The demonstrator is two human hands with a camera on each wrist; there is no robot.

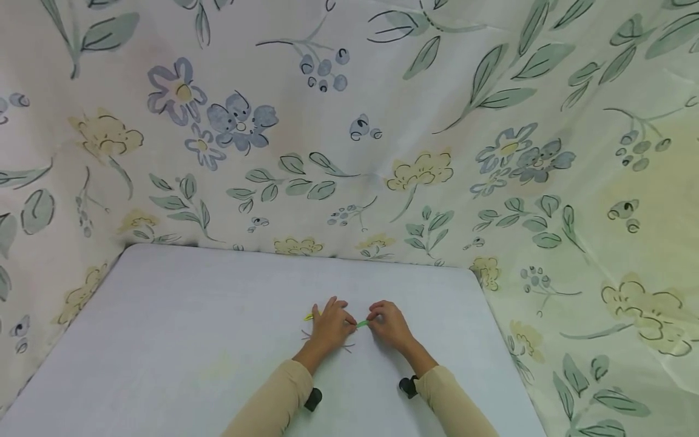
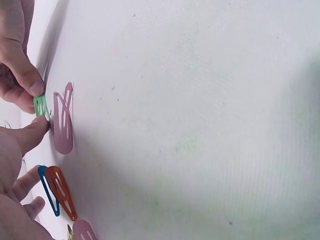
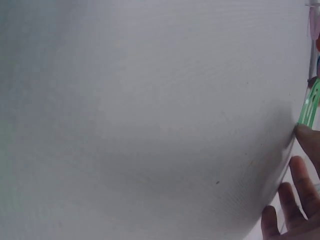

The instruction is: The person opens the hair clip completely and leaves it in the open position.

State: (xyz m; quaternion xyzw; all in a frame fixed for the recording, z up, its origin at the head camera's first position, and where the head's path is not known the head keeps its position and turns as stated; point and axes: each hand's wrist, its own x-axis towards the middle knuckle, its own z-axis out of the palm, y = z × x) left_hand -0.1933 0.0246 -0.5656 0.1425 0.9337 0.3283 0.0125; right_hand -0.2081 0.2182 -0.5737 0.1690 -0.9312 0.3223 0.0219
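A small green hair clip (image 1: 362, 324) lies just above the white table (image 1: 164, 340), held between my two hands. My left hand (image 1: 332, 325) pinches its left end and my right hand (image 1: 386, 323) pinches its right end. In the left wrist view the green hair clip (image 2: 41, 106) sits between the right hand's fingertips (image 2: 31, 85) and my left thumb (image 2: 31, 131). The right wrist view shows the green hair clip (image 3: 310, 106) at the right edge, above my right hand's fingers (image 3: 300, 200).
More snap clips lie under and beside my left hand: a pink one (image 2: 63, 120), a blue one (image 2: 47, 192), an orange one (image 2: 62, 192), another pink one (image 2: 84, 231) and a yellow one (image 1: 309, 317). Floral cloth (image 1: 349, 133) walls in the table's back and sides.
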